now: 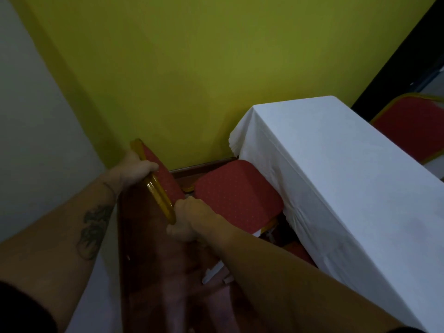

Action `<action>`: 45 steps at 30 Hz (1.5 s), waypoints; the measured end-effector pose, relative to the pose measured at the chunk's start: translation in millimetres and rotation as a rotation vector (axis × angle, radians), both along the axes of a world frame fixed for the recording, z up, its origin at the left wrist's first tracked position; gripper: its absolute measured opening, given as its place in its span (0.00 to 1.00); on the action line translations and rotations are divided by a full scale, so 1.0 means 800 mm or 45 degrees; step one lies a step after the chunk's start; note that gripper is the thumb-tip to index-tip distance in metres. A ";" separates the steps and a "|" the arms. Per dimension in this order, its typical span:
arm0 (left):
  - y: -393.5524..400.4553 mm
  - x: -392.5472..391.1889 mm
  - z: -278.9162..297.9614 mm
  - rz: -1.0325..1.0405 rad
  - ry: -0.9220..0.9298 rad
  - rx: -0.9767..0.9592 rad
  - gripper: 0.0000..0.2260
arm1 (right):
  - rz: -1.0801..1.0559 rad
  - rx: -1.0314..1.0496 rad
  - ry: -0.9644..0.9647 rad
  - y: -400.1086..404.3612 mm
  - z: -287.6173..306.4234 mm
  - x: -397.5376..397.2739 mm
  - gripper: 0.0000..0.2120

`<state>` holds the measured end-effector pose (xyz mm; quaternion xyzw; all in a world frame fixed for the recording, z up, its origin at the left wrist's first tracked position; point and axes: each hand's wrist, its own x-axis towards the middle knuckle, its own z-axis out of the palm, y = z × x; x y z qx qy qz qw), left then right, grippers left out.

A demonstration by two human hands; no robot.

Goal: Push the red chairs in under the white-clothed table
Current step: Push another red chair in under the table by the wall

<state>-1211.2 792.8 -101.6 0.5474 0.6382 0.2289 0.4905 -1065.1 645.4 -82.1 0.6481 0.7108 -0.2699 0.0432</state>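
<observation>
A red chair with a gold frame stands at the near side of the white-clothed table [336, 179]. Its padded seat [237, 195] lies partly under the hanging cloth. The backrest [159, 174] rises at the left, seen edge-on. My left hand [134, 169] grips the far upper part of the backrest frame. My right hand [189, 217] grips the near end of the same frame. Both forearms reach in from the bottom of the view. A second red chair [413, 128] stands beyond the table at the far right.
A yellow wall [192, 68] runs behind the table, with a dark wooden skirting [201, 165] at its foot. A white wall [28, 116] closes the left side. Dark reddish floor [149, 272] lies under the chair. A dark door frame [408, 54] stands at the upper right.
</observation>
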 end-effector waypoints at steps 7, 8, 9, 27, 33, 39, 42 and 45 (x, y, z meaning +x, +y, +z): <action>0.046 0.014 0.003 -0.183 0.016 -0.070 0.09 | -0.122 -0.009 0.073 0.026 -0.010 -0.006 0.29; 0.052 0.017 0.001 -0.198 0.009 -0.092 0.13 | -0.148 -0.004 0.082 0.029 -0.013 -0.006 0.31; 0.056 0.022 0.000 -0.208 0.003 -0.113 0.14 | -0.170 0.000 0.088 0.032 -0.015 -0.004 0.32; 0.099 0.149 -0.024 -0.334 -0.151 -0.084 0.36 | -0.469 -0.111 0.015 0.049 -0.012 0.098 0.31; 0.076 0.190 -0.023 -0.178 -0.313 -0.074 0.32 | -0.534 -0.042 0.043 0.046 -0.020 0.125 0.27; 0.032 0.218 -0.007 0.241 -0.401 0.094 0.21 | -0.503 -0.066 0.018 0.048 -0.014 0.121 0.28; 0.003 0.223 -0.011 0.380 -0.419 0.148 0.27 | -0.409 -0.036 0.013 0.030 -0.019 0.127 0.25; -0.005 0.225 -0.020 0.479 -0.419 0.215 0.32 | -0.342 0.009 0.018 0.014 -0.023 0.135 0.23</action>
